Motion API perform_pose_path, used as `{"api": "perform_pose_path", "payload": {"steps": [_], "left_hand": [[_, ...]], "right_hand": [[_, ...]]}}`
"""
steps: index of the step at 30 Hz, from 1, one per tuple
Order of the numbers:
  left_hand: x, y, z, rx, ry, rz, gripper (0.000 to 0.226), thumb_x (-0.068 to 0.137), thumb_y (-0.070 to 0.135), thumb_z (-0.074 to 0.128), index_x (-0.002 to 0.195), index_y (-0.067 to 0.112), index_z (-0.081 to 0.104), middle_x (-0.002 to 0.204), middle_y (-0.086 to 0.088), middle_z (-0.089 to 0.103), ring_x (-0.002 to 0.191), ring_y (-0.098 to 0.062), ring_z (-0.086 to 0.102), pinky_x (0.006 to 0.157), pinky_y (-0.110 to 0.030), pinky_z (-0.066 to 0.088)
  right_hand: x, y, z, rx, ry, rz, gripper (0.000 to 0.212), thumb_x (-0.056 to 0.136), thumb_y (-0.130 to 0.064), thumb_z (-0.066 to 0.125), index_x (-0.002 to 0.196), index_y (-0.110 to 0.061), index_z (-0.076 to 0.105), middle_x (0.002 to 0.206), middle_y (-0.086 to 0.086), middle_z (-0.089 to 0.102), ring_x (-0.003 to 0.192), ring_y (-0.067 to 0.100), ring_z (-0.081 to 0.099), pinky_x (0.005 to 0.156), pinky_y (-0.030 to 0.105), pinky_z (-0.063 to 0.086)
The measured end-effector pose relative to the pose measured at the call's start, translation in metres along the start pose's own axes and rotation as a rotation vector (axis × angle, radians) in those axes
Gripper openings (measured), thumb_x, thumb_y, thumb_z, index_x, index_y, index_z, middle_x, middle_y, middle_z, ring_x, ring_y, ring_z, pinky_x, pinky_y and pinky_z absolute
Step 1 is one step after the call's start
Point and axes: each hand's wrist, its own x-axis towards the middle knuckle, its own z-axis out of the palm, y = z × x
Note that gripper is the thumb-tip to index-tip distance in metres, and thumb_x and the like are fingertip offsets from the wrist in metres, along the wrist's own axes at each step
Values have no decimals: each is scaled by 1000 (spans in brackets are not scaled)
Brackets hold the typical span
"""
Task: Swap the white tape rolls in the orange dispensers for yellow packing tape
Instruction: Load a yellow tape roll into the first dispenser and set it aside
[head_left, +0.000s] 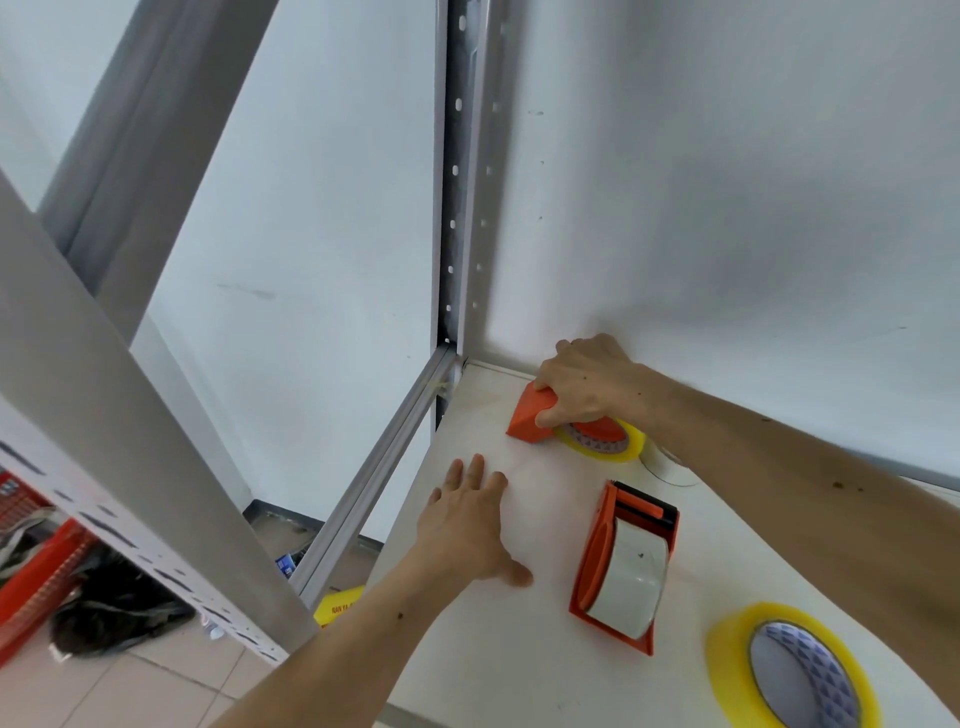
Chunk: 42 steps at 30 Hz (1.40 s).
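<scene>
On the white shelf board, my right hand grips an orange dispenser at the far left corner; a yellow tape roll sits in it. Partly hidden behind my right forearm lies a white tape roll. A second orange dispenser stands in the middle, loaded with white tape. A loose yellow tape roll lies flat at the near right. My left hand rests flat on the board with fingers spread, holding nothing, left of the second dispenser.
Grey perforated shelf posts and a rail bound the board's left side, with the white wall behind. Below left on the tiled floor are a red basket, a black bag and a yellow package.
</scene>
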Motion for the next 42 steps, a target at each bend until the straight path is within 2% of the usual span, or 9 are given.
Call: {"api": "perform_pose_path", "payload": {"steps": [6, 18, 23, 25, 27, 30, 33, 37, 42], "left_hand": [[-1, 3, 0, 19, -6, 0, 116, 56, 56, 82, 149, 25, 20, 163, -3, -3, 149, -27, -8, 119, -48, 15], [-2, 9, -1, 37, -13, -5, 110, 57, 56, 81, 146, 21, 26, 163, -6, 1, 149, -30, -6, 118, -51, 17], [-8, 19, 1, -62, -29, -9, 81, 84, 67, 45, 148, 20, 28, 163, -7, 1, 149, -29, -7, 119, -49, 8], [-16, 33, 4, -158, 39, 56, 70, 91, 64, 29, 143, 20, 40, 158, -8, 24, 148, -27, 10, 117, -43, 14], [-30, 52, 3, -351, 72, 132, 61, 94, 58, 24, 126, 17, 57, 130, -1, 55, 132, -24, 37, 103, -33, 30], [-51, 83, -4, -718, -60, 94, 48, 92, 60, 34, 89, 19, 58, 83, 5, 60, 82, -12, 58, 63, -18, 43], [-58, 93, -2, -927, -190, 75, 30, 90, 44, 57, 69, 22, 58, 59, 13, 59, 52, -2, 56, 45, -10, 38], [-58, 89, -2, -1081, -229, 47, 18, 86, 27, 67, 90, 11, 74, 86, -4, 78, 72, -13, 73, 60, -22, 57], [-55, 66, -10, -1246, -142, 10, 28, 87, 32, 66, 98, 8, 72, 91, -9, 77, 82, -24, 74, 72, -36, 59]], "right_hand": [[-25, 17, 18, 32, -12, 47, 48, 80, -68, 49, 102, -28, 66, 87, 1, 49, 80, 23, 55, 63, 33, 35], [-47, 22, 29, 91, 8, 106, 53, 82, -68, 49, 117, -32, 64, 101, 5, 54, 96, 26, 57, 71, 35, 36], [-49, 18, 33, 104, -41, 191, 65, 85, -75, 34, 133, -36, 54, 129, 10, 55, 119, 29, 50, 100, 46, 30], [-56, 13, 30, 203, 21, 233, 72, 88, -74, 28, 148, -36, 35, 151, 13, 42, 141, 30, 34, 116, 51, 16], [-69, 9, 22, 374, 228, 294, 70, 93, -69, 30, 151, -30, 32, 155, 9, 38, 145, 26, 28, 119, 46, 16], [-99, -1, 9, 642, 448, 459, 53, 95, -57, 42, 129, -20, 59, 126, 2, 59, 118, 23, 52, 96, 39, 40], [-124, -14, 14, 857, 399, 591, 43, 94, -54, 46, 95, -18, 68, 92, -4, 64, 90, 20, 61, 78, 35, 47], [-147, -31, 35, 1089, 410, 665, 37, 90, -57, 50, 88, -26, 70, 82, -11, 68, 83, 15, 64, 74, 34, 52], [-168, -68, 48, 1472, 420, 691, 47, 86, -58, 59, 117, -23, 63, 110, -8, 66, 103, 9, 62, 90, 29, 50]]}}
